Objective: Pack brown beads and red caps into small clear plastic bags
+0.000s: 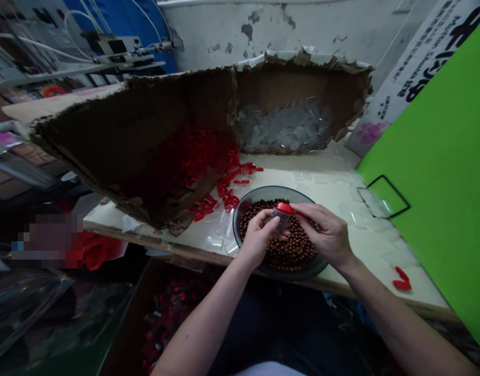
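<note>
Above a bowl (320, 266) of shiny brown beads (297, 249), my left hand (259, 235) is closed around a small clear plastic container (278, 221). A red flip-top cap (284, 208) sits on top of the container, which is held slightly tilted. My right hand (329, 234) has its thumb and fingertips pinched at the right side of this cap. The fingers partly cover the container, so its contents are hard to make out.
Behind the bowl, a torn cardboard box (193, 96) lies on its side, holding red caps (196, 156) and clear containers (283, 128). One red cap (402, 280) lies at the right beside a green panel (439, 172). Below the table edge stands a box of red-capped pieces (171, 308).
</note>
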The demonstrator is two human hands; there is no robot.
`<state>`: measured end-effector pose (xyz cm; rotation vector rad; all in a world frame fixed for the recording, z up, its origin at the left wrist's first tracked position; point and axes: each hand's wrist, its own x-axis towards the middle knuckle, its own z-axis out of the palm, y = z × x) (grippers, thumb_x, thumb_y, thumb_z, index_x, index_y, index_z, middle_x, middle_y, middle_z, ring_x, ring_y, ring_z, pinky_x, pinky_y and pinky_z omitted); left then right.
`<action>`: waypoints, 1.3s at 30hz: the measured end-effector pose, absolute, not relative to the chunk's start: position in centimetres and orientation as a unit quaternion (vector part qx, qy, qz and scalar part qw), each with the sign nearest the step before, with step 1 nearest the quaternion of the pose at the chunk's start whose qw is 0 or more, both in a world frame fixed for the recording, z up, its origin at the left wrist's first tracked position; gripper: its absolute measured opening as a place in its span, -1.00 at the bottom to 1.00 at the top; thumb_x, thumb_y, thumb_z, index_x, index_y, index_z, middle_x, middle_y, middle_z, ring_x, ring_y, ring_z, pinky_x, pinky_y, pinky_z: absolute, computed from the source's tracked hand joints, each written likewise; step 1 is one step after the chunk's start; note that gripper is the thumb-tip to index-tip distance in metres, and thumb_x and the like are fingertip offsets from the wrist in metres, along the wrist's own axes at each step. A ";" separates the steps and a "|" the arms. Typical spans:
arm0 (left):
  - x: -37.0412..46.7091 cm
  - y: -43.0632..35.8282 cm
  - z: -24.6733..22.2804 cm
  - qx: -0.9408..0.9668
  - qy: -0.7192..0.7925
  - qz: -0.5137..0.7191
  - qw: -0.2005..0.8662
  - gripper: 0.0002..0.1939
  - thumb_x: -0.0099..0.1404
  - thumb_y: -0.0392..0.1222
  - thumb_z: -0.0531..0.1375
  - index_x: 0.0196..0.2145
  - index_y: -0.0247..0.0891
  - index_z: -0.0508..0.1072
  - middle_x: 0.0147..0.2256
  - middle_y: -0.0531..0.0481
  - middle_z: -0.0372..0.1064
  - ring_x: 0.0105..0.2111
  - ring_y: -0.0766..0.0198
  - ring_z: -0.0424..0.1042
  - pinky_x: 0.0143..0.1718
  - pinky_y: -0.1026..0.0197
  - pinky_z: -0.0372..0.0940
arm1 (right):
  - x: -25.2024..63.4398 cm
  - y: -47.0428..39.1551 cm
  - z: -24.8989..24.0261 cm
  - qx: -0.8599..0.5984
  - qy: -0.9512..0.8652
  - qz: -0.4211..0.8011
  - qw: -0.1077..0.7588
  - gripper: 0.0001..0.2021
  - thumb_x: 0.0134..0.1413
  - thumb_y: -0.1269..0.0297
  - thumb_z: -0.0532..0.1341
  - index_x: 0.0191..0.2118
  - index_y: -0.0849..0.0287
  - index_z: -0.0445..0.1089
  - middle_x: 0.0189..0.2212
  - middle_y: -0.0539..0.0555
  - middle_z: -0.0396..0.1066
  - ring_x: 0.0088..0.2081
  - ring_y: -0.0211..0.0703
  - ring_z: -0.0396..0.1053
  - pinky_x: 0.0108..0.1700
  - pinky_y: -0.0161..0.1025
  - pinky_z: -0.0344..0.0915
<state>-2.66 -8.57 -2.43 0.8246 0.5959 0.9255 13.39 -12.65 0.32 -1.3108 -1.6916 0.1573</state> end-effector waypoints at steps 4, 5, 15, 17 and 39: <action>-2.7 -8.6 -2.4 0.371 0.271 0.425 0.780 -0.62 0.10 -0.05 0.31 -0.20 -0.30 0.37 -0.38 -0.03 0.47 -0.47 0.30 0.49 -0.40 0.27 0.35 | 13.2 -12.9 0.3 -0.517 -0.716 0.046 0.467 -0.68 0.16 0.41 0.16 -0.02 -0.04 0.45 -0.03 0.04 0.45 -0.01 -0.09 0.41 0.10 -0.03 0.33; -2.7 -8.7 -2.4 0.374 0.269 0.425 0.779 -0.63 0.11 -0.05 0.30 -0.20 -0.30 0.37 -0.38 -0.02 0.47 -0.47 0.31 0.48 -0.40 0.28 0.35 | 13.2 -12.9 0.4 -0.517 -0.712 0.057 0.471 -0.70 0.15 0.41 0.18 -0.04 -0.03 0.46 -0.04 0.04 0.46 -0.01 -0.08 0.41 0.10 -0.04 0.33; -2.3 -9.4 -2.0 0.381 0.267 0.426 0.776 -0.67 0.19 -0.06 0.24 -0.15 -0.30 0.39 -0.41 0.00 0.42 -0.54 0.45 0.34 -0.53 0.39 0.14 | 12.4 -13.1 0.2 -0.539 -0.665 0.106 0.506 -0.79 0.13 0.37 0.21 -0.13 0.00 0.49 -0.17 0.03 0.53 -0.10 -0.07 0.47 0.02 -0.04 0.38; -2.1 -9.6 -1.8 0.365 0.269 0.428 0.782 -0.66 0.17 -0.04 0.25 -0.16 -0.29 0.40 -0.42 0.02 0.40 -0.55 0.47 0.29 -0.53 0.38 0.10 | 12.3 -13.3 0.1 -0.541 -0.661 0.112 0.507 -0.77 0.14 0.38 0.20 -0.11 0.00 0.48 -0.15 0.02 0.53 -0.11 -0.08 0.47 0.00 -0.06 0.39; -3.0 -10.0 -0.6 0.583 0.262 0.207 0.741 -0.67 0.20 0.03 0.19 -0.28 -0.34 0.43 -0.56 0.06 0.32 -0.65 0.48 0.15 -0.61 0.37 0.03 | 11.9 -10.1 2.2 -0.411 -0.535 0.602 0.426 -0.38 0.26 -0.14 -0.27 0.08 0.07 0.33 -0.02 0.13 0.42 0.06 -0.10 0.32 0.13 -0.09 0.21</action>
